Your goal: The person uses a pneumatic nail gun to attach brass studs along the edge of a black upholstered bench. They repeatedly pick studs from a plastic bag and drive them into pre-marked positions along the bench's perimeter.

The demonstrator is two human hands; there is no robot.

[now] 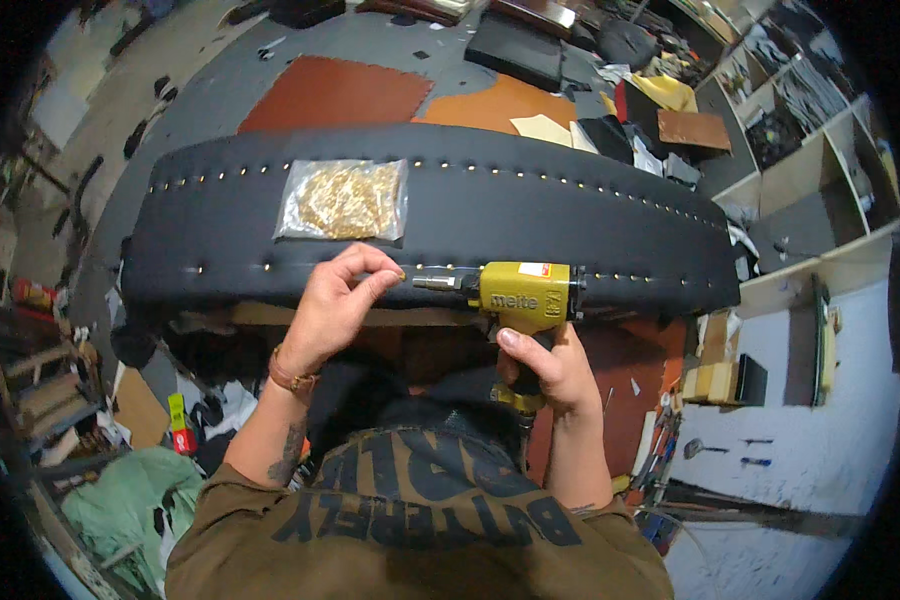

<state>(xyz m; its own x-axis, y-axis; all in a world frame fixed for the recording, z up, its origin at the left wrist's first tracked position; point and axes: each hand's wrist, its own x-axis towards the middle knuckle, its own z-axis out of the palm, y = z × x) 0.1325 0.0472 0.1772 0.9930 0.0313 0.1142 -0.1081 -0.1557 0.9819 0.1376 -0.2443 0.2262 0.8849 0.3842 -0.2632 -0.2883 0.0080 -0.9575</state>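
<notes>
My right hand (559, 369) grips the handle of a yellow Meite pneumatic nail gun (525, 294), its metal nose pointing left. Between the thumb and forefinger of my left hand (345, 289) is a small brass-coloured upholstery tack (402, 275), just short of the nose tip. Both hands are over the near edge of a long black upholstered panel (465, 217). Two rows of brass-coloured tack heads run along it, the near row spaced unevenly and partly hidden by my hands and the gun. A clear plastic bag (343, 199) full of brass-coloured tacks lies on the panel.
Beyond the panel, reddish-brown (337, 94) and orange (495, 101) sheets lie on the grey surface, with a black cushion-like block (514, 52) behind. White shelving (810, 187) stands at right. At lower left are a green cloth (135, 502) and scraps.
</notes>
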